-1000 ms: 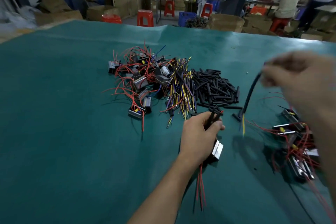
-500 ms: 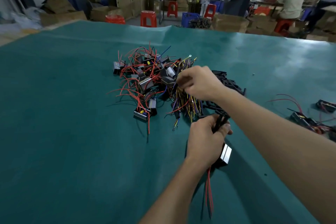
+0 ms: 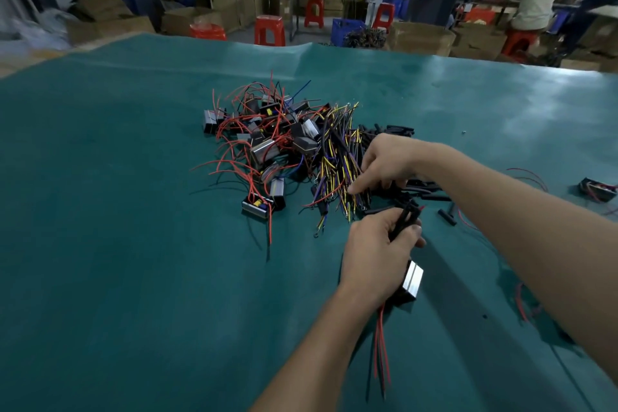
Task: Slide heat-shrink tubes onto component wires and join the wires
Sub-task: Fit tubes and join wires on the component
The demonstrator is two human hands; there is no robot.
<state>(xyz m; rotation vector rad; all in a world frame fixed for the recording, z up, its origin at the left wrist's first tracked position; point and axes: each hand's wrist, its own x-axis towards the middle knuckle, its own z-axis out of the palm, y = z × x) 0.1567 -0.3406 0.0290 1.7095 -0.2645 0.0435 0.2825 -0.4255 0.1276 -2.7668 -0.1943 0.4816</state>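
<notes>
In the head view, the left hand (image 3: 376, 254) has a closed grip: its fingers are curled around a few black heat-shrink tubes (image 3: 405, 219) that stick up from the fist, and a silver-edged component (image 3: 410, 283) sits under the palm. The red and black wires (image 3: 382, 356) of this component hang down toward the person. I think the hand keeps these parts together so that the tubes are ready to slide onto the wires.

The right hand (image 3: 389, 162) reaches across into the bundle of yellow and purple leads (image 3: 337, 157). Its fingers point down into the strands and touch them, probably to pick one lead for joining. I cannot tell if it already pinches one.

The loose black tubes (image 3: 424, 189) lie just behind this hand, and the pile of components with red wires (image 3: 264, 144) is on the left, all on the green tabletop (image 3: 117, 211). Every stock is near for a short reach.

No brand, label or writing is readable.
</notes>
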